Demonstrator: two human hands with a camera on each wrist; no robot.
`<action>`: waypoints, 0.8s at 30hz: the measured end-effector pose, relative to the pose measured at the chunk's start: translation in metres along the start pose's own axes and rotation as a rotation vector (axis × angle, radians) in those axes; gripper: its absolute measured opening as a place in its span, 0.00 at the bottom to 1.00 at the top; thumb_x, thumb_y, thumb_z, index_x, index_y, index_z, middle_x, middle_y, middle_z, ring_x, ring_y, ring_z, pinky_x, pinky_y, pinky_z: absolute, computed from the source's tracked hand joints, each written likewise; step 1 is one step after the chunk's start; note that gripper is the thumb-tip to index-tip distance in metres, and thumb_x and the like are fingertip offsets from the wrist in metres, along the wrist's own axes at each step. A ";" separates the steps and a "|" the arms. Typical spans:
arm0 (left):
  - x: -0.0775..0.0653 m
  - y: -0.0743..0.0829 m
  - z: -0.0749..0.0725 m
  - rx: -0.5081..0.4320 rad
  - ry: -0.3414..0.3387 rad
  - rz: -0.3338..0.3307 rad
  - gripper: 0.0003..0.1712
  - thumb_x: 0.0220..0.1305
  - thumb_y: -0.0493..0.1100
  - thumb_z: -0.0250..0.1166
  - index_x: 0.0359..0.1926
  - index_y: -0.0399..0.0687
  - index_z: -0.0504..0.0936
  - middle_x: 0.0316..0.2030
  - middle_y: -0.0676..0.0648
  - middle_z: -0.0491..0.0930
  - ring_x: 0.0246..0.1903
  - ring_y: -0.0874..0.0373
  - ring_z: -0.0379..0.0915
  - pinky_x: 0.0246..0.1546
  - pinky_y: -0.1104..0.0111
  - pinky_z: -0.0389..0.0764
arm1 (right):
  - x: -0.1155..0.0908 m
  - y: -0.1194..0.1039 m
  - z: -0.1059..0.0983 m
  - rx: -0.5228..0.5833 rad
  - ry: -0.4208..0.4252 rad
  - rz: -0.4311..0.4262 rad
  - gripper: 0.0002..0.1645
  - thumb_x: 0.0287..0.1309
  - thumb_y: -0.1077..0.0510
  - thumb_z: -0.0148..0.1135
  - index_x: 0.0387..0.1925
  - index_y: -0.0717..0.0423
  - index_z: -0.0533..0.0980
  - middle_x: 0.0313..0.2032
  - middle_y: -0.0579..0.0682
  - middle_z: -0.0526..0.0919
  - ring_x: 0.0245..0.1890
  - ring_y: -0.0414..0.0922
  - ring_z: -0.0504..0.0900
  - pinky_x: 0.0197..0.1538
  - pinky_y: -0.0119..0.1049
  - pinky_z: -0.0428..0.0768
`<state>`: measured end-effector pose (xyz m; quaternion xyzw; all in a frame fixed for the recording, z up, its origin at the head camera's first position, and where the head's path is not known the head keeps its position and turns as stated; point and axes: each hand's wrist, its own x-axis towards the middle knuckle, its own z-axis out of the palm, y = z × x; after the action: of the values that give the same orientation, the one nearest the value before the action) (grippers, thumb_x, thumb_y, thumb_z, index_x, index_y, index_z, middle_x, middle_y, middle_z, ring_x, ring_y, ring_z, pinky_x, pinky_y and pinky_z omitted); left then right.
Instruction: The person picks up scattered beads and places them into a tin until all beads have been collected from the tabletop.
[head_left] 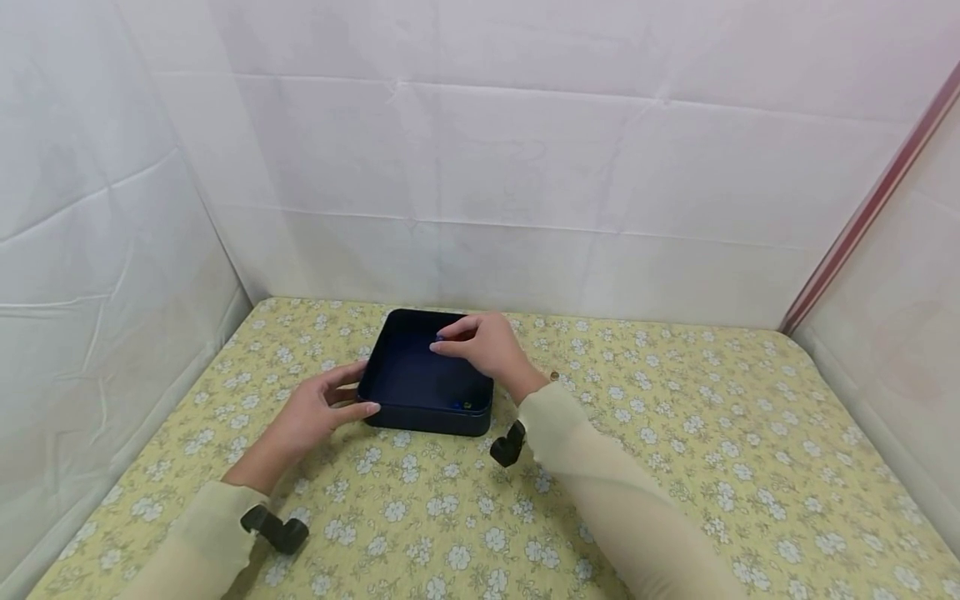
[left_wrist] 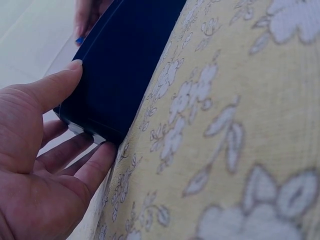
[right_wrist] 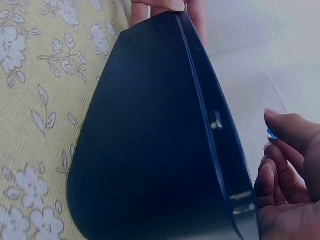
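Note:
A dark navy square box (head_left: 427, 419), open at the top, sits on the flowered cloth. My left hand (head_left: 318, 407) grips its near left corner, with the thumb on the front wall and the fingers around the left side. Above the inside of the box, my right hand (head_left: 483, 342) pinches a small shiny blue piece (right_wrist: 271, 133) between thumb and fingertips; its exact kind is too small to tell. A small blue piece (head_left: 456, 406) and a small yellowish piece (head_left: 468, 406) lie inside, at the near right corner.
A small amber-brown piece (head_left: 554, 376) lies on the yellow flowered cloth (head_left: 675, 433), just right of my right wrist. White sheets (head_left: 480, 158) hang behind the table and at both sides. A red strip (head_left: 870, 200) runs up the right rear corner.

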<state>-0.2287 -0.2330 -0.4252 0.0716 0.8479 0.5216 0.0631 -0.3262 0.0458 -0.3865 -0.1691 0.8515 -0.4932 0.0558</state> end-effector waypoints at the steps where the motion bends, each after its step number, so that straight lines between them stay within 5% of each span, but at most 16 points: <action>1: 0.000 0.000 0.000 0.001 -0.001 -0.001 0.49 0.65 0.56 0.72 0.80 0.52 0.60 0.76 0.38 0.63 0.70 0.37 0.68 0.59 0.53 0.83 | 0.001 -0.001 0.001 -0.001 0.001 0.000 0.14 0.57 0.48 0.77 0.44 0.46 0.90 0.46 0.46 0.89 0.43 0.43 0.86 0.47 0.38 0.87; 24: -0.001 0.001 -0.001 0.001 -0.013 0.007 0.49 0.65 0.56 0.72 0.80 0.53 0.59 0.76 0.38 0.63 0.70 0.37 0.68 0.59 0.53 0.83 | 0.016 -0.006 0.025 -0.054 -0.016 0.083 0.13 0.57 0.48 0.78 0.43 0.46 0.90 0.48 0.46 0.88 0.47 0.45 0.85 0.52 0.42 0.86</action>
<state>-0.2278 -0.2339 -0.4239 0.0780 0.8474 0.5210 0.0669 -0.3328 0.0172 -0.3927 -0.1392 0.8703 -0.4659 0.0786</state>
